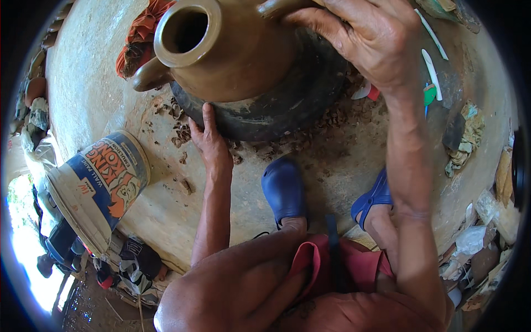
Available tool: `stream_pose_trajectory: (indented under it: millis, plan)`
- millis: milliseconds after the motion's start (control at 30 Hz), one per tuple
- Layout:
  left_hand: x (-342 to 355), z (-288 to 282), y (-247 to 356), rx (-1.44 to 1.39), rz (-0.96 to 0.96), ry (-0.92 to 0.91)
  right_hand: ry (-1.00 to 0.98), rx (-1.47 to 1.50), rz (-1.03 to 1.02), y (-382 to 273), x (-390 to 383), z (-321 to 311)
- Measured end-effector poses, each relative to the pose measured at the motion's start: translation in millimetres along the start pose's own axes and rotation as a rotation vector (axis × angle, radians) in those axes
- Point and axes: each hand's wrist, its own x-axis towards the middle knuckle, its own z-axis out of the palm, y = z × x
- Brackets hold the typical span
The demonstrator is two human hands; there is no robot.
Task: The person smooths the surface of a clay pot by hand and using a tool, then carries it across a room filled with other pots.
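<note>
A wet brown clay pot point(243, 61) with a round, open mouth stands tilted in view on a dark round turntable point(265, 124). A stubby clay lug point(150, 75) juts from its left side. At the pot's upper right, my right hand point(368, 41) is closed around a clay handle point(276, 8), thumb below; the fingertips run past the top edge of the picture. My left hand point(213, 145) grips the turntable's near left rim, its thumb lying on top and its other fingers partly hidden.
Dry clay crumbs point(182, 133) lie around the turntable. A paint bucket point(105, 182) stands at left, an orange-red cloth point(144, 36) behind the pot. White strips point(431, 74) and a crumpled rag point(463, 141) lie at right. My feet wear blue clogs point(283, 188).
</note>
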Motion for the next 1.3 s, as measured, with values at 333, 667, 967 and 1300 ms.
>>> stream_pose_trajectory:
  millis: [333,667,967,1300]
  plan:
    - [1.9,-4.9,-9.2,0.027,0.028,-0.015,0.079,0.184,0.770,-44.0,-15.4,11.3]
    - [-0.3,-4.0,-5.2,0.010,0.044,-0.012,0.400,0.500,1.121,-55.3,-59.6,59.2]
    - [-0.8,-6.6,-7.6,0.057,0.015,-0.015,0.434,0.383,1.025,-57.0,-76.0,61.2]
    - [-1.9,-7.5,-0.3,0.062,-0.023,-0.031,-0.137,-0.060,0.824,-59.3,-85.1,44.5]
